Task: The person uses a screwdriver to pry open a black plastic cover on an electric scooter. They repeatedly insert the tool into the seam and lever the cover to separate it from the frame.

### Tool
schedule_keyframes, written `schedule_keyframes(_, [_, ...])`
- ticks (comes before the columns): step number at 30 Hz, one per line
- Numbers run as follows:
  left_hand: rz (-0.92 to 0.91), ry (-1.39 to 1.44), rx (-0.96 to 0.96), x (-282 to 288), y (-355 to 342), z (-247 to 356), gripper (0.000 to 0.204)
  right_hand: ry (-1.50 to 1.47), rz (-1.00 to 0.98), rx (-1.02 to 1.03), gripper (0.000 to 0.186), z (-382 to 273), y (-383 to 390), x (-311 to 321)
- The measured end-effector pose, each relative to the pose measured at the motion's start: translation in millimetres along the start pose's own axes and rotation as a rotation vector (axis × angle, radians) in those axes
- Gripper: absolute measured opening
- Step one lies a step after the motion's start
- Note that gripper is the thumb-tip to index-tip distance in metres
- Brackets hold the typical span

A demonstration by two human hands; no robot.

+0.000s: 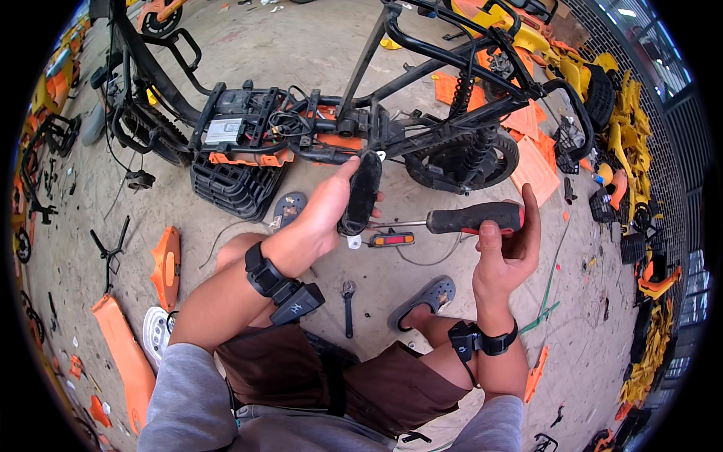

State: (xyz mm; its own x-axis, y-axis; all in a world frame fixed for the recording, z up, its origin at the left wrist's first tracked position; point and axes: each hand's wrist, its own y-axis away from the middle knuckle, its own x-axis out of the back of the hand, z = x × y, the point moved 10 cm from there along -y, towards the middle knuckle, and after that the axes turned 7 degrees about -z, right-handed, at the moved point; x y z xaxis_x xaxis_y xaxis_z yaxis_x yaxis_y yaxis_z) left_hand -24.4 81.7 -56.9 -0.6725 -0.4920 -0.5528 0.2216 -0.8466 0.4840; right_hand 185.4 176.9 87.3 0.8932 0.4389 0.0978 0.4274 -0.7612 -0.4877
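My left hand grips a dark oblong part with small pale tabs at both ends. My right hand is closed on the black and red handle of a screwdriver; its metal shaft points left toward the oblong part, where the tip's exact contact is hidden. A red and amber light with a cable lies below the shaft. An adjustable wrench rests on the floor between my legs. Beyond my hands stands a bare black scooter frame with wiring and a shock absorber.
A rear wheel and a ribbed black crate sit by the frame. Orange panels lie on the concrete floor at left and behind the frame at right. Piles of yellow body parts line the right wall.
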Motion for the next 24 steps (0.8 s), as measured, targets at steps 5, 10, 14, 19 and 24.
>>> schedule_keyframes(5, [0.010,-0.011,-0.022,1,1,3,0.049,0.054,-0.006,-0.007,0.066,0,1,1])
schedule_keyframes(10, [0.005,-0.011,-0.060,3,-1,7,0.049,0.138,-0.041,-0.007,0.064,-4,1,1])
schedule_keyframes(14, [-0.007,-0.031,-0.022,5,-3,3,0.049,0.098,-0.079,0.023,0.063,-12,2,-8])
schedule_keyframes(19, [-0.037,-0.043,0.023,-1,-1,-3,0.048,0.001,-0.089,0.132,0.065,-16,6,-13])
schedule_keyframes(24, [-0.032,-0.038,0.029,-3,-1,-5,0.046,0.142,-0.111,0.185,0.070,-10,5,-6])
